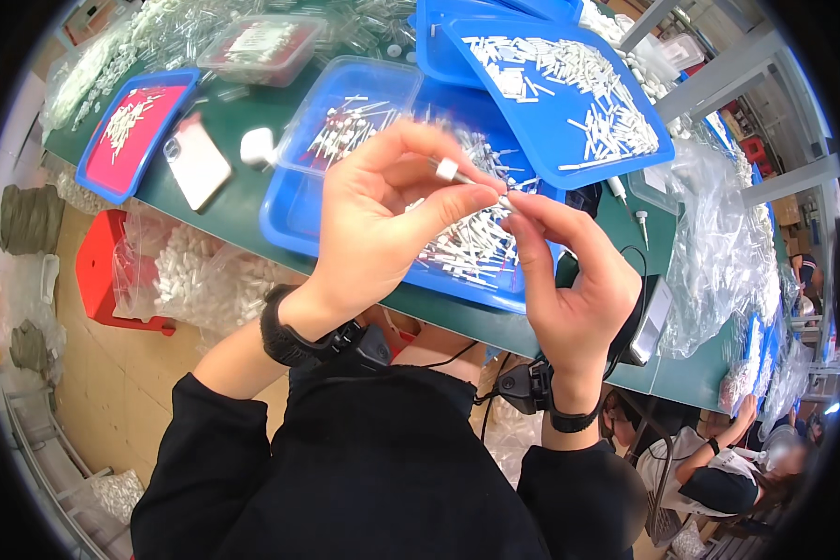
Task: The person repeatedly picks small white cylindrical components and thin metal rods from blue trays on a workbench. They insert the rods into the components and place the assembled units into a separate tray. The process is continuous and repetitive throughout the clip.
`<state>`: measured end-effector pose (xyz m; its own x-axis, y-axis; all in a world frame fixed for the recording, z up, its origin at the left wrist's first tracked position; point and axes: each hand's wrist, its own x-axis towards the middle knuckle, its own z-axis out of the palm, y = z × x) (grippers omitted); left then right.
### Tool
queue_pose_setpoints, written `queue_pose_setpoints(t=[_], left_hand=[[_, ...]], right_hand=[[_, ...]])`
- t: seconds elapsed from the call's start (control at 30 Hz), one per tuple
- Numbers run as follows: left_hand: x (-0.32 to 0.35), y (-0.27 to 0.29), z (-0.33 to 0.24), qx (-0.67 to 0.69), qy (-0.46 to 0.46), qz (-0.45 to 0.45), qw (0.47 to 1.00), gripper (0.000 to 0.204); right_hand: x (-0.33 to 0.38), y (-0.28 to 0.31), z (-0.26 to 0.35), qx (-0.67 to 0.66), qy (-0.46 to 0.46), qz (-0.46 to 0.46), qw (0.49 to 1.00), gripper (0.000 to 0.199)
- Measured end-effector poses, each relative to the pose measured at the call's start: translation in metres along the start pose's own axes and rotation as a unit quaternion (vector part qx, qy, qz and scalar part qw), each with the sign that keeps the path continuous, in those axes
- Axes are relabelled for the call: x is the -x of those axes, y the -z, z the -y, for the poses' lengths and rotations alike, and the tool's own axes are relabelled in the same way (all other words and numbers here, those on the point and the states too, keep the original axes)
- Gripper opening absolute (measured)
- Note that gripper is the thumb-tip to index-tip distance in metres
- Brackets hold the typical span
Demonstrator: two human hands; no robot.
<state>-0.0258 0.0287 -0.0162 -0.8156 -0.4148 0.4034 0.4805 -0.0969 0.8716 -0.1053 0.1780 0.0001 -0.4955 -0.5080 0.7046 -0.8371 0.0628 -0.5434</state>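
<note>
White-capped thin part [448, 171] sits at centre of frame, just above the middle, between your two hands. Your left hand [373, 224] pinches it between thumb and forefinger, white cap showing above the thumb. Your right hand [577, 285] closes thumb and forefinger on the other end; tip mostly covered by fingers, detail too small to read. Below your hands, centre: big blue tray [282, 224] with a loose heap of white sticks [476, 245]. Clear plastic box [383, 79] with more capped sticks rests over its upper left portion. Upper right: tilted blue tray [532, 121], white short pieces spread across it. Left: phone [199, 168] lying back up, small white rounded case [258, 147] just beside it, and a blue-rimmed tray [191, 79] with pink bottom and a few white sticks. All on the green worktop [238, 207]. Lower left of that, on the floor side: red stool [101, 266] and a clear bag [191, 271] of white pieces. Right: crumpled clear plastic [695, 243] on the worktop, dark-sided device [651, 322] near your right wrist. Black straps [289, 331] on both your wrists. Lower right: another person [719, 481], bent over, well apart from you.
</note>
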Motion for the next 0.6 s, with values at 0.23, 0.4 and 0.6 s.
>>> queue_pose_setpoints(t=[0.23,0.4,0.6], left_hand=[[0.002,0.014,-0.01,-0.092,0.021,0.06,0.994,0.018],[0.004,0.017,-0.017,-0.219,-0.03,0.08,0.972,0.016],[0.005,0.013,-0.018,-0.254,-0.07,0.061,0.963,0.017]], right_hand=[[0.002,0.005,-0.005,0.008,-0.017,0.01,1.0,0.018],[0.001,0.0,-0.002,-0.057,-0.024,0.042,0.997,0.017],[-0.001,0.002,0.003,-0.07,-0.04,0.053,0.995,0.016]])
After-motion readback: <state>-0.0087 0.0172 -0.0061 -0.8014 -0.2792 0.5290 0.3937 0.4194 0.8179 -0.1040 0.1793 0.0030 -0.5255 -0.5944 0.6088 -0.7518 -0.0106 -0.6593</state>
